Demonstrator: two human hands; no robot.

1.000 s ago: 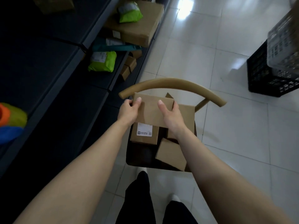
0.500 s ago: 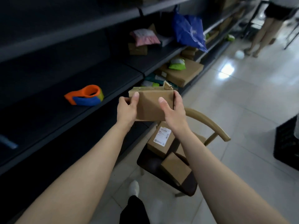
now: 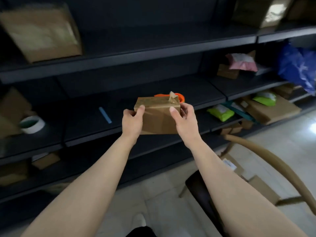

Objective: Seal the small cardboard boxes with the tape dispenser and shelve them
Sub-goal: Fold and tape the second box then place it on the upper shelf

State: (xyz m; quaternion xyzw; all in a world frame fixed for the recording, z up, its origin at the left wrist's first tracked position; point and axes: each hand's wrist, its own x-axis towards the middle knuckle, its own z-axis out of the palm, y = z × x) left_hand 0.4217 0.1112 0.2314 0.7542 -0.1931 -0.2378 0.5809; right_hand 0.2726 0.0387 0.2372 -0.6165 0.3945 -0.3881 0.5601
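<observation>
I hold a small cardboard box at chest height in front of the dark shelf. My left hand grips its left end and my right hand grips its right end, thumbs on the near face. A loose tab of tape or flap sticks up from the box's top right corner. The orange tape dispenser lies on the shelf right behind the box, mostly hidden by it. More small boxes lie on the chair at the lower right.
On the same shelf lie a blue stick and a white tape roll to the left. Green parcels, a pink parcel and a blue bag fill shelves to the right. A large carton sits on the upper shelf.
I lifted the box off the chair with both hands and turned left toward the shelf. The box now hangs in front of the tape dispenser, which sat to its left before.
</observation>
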